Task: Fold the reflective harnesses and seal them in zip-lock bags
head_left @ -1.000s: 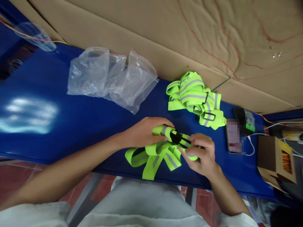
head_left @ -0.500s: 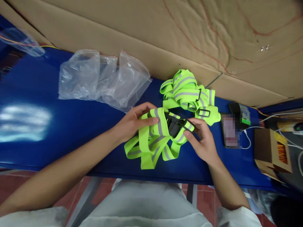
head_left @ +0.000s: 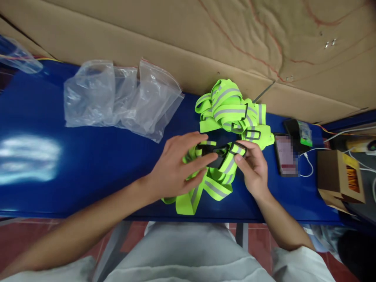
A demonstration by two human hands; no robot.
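A neon yellow reflective strap harness (head_left: pixel 216 184) with grey stripes lies bunched on the blue table (head_left: pixel 88 164) in front of me. My left hand (head_left: pixel 179 168) lies over its left part, fingers reaching to the black plastic buckle (head_left: pixel 216 154) in the middle. My right hand (head_left: pixel 254 166) pinches the strap end at a black slider (head_left: pixel 237 149) just right of the buckle. A second bundle of the same straps (head_left: pixel 232 111) sits just behind, against the cardboard.
Several clear zip bags (head_left: pixel 120 98) lie at the back left. A phone (head_left: pixel 284 154) with a white cable, a small dark device (head_left: pixel 298 131) and a brown cardboard box (head_left: pixel 340 176) stand to the right. A cardboard sheet (head_left: pixel 205 43) runs along the far edge.
The harness was lifted and spread between both hands, then lowered onto the table. My left hand moved from gripping a strap to lying over the bundle at the buckle.
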